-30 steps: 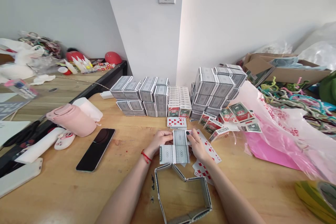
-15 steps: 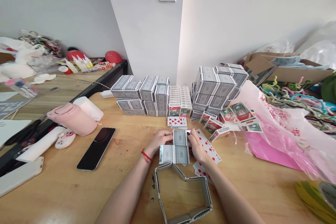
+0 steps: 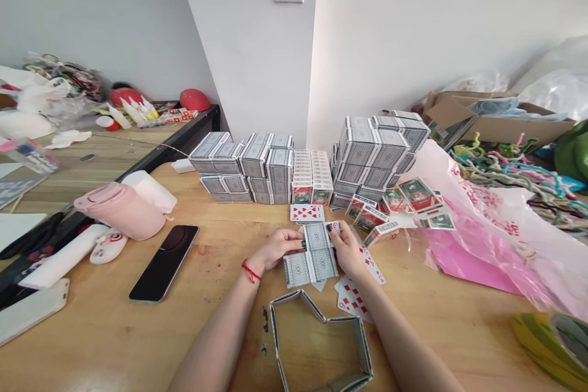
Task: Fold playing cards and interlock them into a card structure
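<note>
My left hand and my right hand both pinch a small folded piece of grey-backed playing cards, holding it just above the wooden table. My left wrist wears a red string. In front of me, nearer my body, stands a heart-shaped wall of folded cards. Loose red-suited cards lie face up under and beside my right hand. One more face-up card lies just beyond my hands.
Stacks of grey card blocks and card boxes line the wall. A black phone and a pink bottle lie left. A pink plastic bag and colored cords spread right.
The folded card piece has lifted slightly away from the heart-shaped wall and tilted; both hands stay pinched on it. The view shifted a little.
</note>
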`<move>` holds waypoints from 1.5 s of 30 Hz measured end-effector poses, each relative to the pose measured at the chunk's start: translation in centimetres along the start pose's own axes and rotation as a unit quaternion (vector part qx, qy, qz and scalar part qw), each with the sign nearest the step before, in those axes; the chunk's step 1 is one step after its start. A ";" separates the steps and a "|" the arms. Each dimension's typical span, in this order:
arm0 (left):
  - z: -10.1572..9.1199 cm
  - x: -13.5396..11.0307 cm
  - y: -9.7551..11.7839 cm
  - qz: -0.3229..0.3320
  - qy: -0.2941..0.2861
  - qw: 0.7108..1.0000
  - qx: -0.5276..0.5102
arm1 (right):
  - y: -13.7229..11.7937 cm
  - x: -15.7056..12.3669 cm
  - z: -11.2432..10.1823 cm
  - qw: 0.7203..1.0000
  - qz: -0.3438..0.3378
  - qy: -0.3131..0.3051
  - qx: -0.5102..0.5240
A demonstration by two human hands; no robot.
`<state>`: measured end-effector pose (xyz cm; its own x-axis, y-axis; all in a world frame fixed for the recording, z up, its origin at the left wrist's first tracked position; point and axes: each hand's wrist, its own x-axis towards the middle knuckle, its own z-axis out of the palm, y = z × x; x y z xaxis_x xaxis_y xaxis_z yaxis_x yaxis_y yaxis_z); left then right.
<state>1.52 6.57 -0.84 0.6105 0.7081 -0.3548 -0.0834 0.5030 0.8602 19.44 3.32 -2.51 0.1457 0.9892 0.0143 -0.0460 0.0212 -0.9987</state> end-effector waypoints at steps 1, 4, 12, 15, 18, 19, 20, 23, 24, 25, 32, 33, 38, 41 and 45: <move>0.0 0.0 0.0 -0.001 -0.005 1.000 0.003 | 0.0 0.0 -0.1 1.000 -0.005 0.007 -0.016; 0.2 0.2 0.0 0.005 0.018 1.000 0.005 | -0.2 0.0 -0.3 0.999 -0.006 0.008 -0.047; 0.3 0.4 -0.3 0.024 0.054 0.998 0.008 | 0.2 -0.3 -0.6 0.994 -0.030 -0.015 -0.108; 0.4 0.4 -0.4 0.025 0.059 0.998 0.015 | 0.5 -0.4 -0.7 0.991 -0.035 -0.019 -0.127; 0.5 0.4 -0.3 0.028 0.069 0.997 0.021 | 0.6 -0.4 -0.7 0.989 -0.037 -0.020 -0.139; 0.6 0.4 -0.3 0.029 0.072 0.997 0.022 | 0.7 -0.4 -0.8 0.989 -0.038 -0.021 -0.144; 0.6 0.4 -0.3 0.029 0.072 0.997 0.023 | 0.7 -0.4 -0.8 0.988 -0.040 -0.023 -0.150; 0.7 0.3 -0.3 0.031 0.071 0.997 0.023 | 0.7 -0.4 -0.7 0.985 -0.046 -0.030 -0.166; 0.7 0.3 -0.3 0.032 0.071 0.997 0.023 | 0.7 -0.4 -0.7 0.984 -0.048 -0.030 -0.169; 0.7 0.3 -0.4 0.033 0.071 0.997 0.024 | 0.8 -0.4 -0.7 0.984 -0.049 -0.029 -0.171; 0.6 0.5 -0.5 0.040 0.066 0.997 0.020 | 1.0 0.0 -0.8 0.992 -0.036 -0.020 -0.117; 0.6 0.5 -0.5 0.040 0.066 0.997 0.017 | 1.0 0.0 -0.8 0.994 -0.032 -0.022 -0.104; 0.5 0.6 -0.4 0.035 0.074 0.997 0.015 | 0.9 0.1 -0.8 0.998 -0.012 -0.046 -0.047; 0.4 0.5 -0.3 0.036 0.080 0.996 0.024 | 0.6 0.2 -0.8 0.998 -0.004 -0.059 -0.033; 0.5 0.3 -0.1 0.038 0.064 0.997 0.013 | 0.5 0.3 -0.7 0.996 -0.015 -0.056 -0.071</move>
<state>2.13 6.44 -0.83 0.4973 0.8023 -0.3302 -0.1038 0.4329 0.8954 20.12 3.53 -3.02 0.0327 0.9986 0.0423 0.0979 0.0389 -0.9944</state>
